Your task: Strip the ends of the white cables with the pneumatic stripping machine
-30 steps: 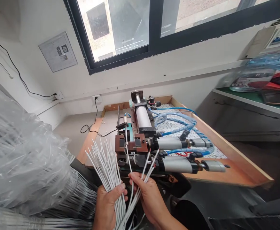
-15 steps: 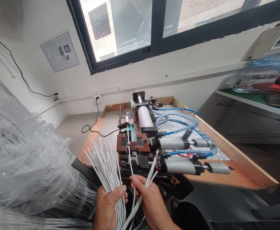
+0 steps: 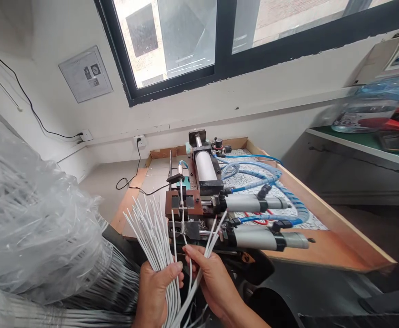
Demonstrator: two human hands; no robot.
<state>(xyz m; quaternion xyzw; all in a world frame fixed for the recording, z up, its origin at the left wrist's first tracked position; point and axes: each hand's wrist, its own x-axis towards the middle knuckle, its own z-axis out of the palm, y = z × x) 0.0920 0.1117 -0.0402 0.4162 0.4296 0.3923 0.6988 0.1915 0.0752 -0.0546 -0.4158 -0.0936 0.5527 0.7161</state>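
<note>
My left hand (image 3: 158,287) is closed round a thick bunch of white cables (image 3: 151,237), whose ends fan out upward. My right hand (image 3: 208,273) pinches one white cable (image 3: 186,239) between thumb and forefinger, while several more cables (image 3: 215,234) lie across that palm and point up to the right. The single cable's upper end runs into the brown jaws (image 3: 184,202) of a pneumatic wire stripping machine (image 3: 206,168). Those jaws are closed about it, under a thin vertical metal rod (image 3: 181,189). The cable's tip is hidden there.
The machine's silver cylinders (image 3: 254,238) and blue air hoses (image 3: 271,171) sit in a wood-edged tray (image 3: 356,237). Plastic-wrapped cable bundles (image 3: 42,218) are piled at left. A green-topped shelf (image 3: 353,136) with a clear plastic container (image 3: 363,111) stands at right.
The machine's jaws have closed together round the single cable, and the rods at the cylinders' right ends have drawn left. Both hands keep their hold, nearly in place.
</note>
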